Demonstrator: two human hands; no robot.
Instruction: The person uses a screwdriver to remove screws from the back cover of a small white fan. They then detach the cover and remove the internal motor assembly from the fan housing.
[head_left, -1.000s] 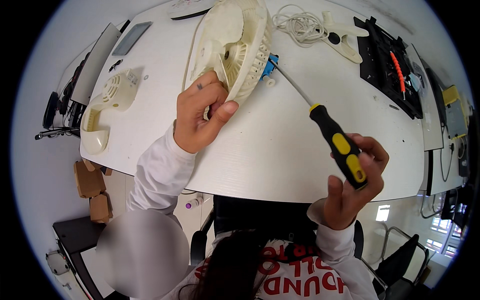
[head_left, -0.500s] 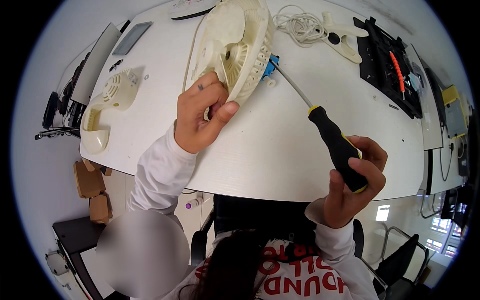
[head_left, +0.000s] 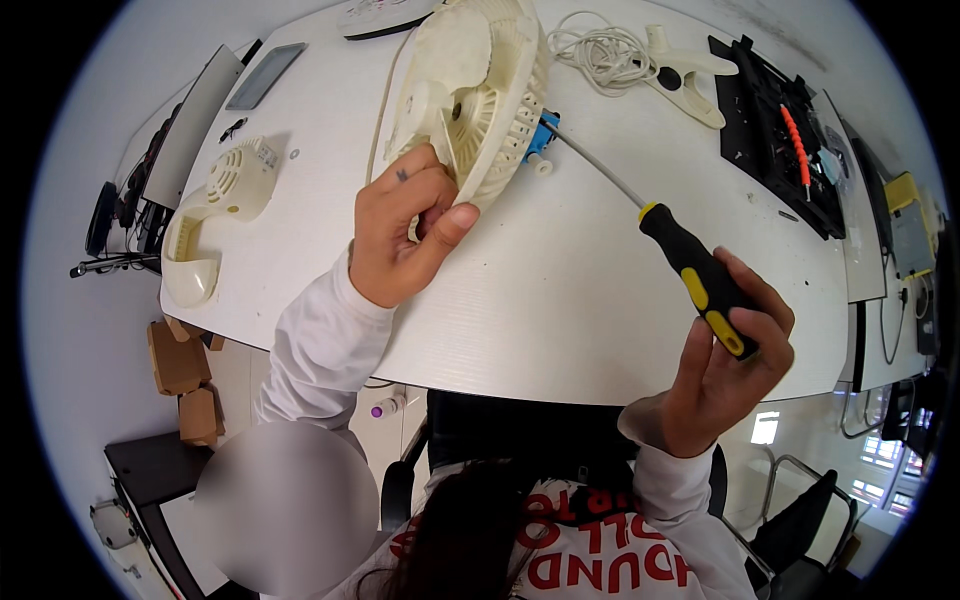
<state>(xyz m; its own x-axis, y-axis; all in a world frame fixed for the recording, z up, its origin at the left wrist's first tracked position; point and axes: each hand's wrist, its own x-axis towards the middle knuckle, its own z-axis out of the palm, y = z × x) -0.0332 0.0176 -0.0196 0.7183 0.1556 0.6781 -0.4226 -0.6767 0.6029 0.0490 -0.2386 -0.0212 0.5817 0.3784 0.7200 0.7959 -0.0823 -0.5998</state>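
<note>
A cream plastic fan (head_left: 515, 130) is tipped up on its side over the white table (head_left: 560, 310). My left hand (head_left: 405, 225) is closed on its lower rim, with the fingers partly hidden behind the fan's blade. Behind the grille sits a blue motor part (head_left: 541, 138) with a small white knob (head_left: 541, 165). My right hand (head_left: 735, 350) grips the black and yellow handle of a screwdriver (head_left: 700, 265). The shaft slants up and left, and its tip meets the blue part or lies just beside it; the exact contact is hidden.
At the left lies a cream curved housing (head_left: 225, 210), with a grey tray (head_left: 265, 76) beyond it. A coiled white cord (head_left: 605, 55) and a cream stand piece (head_left: 690, 80) lie at the back right. Beside them is a black tool case (head_left: 770, 130) with an orange flexible shaft (head_left: 797, 145).
The screwdriver's handle has turned, bringing its yellow inlays into sight. My right hand has shifted slightly right with it. The left hand and fan stay almost still.
</note>
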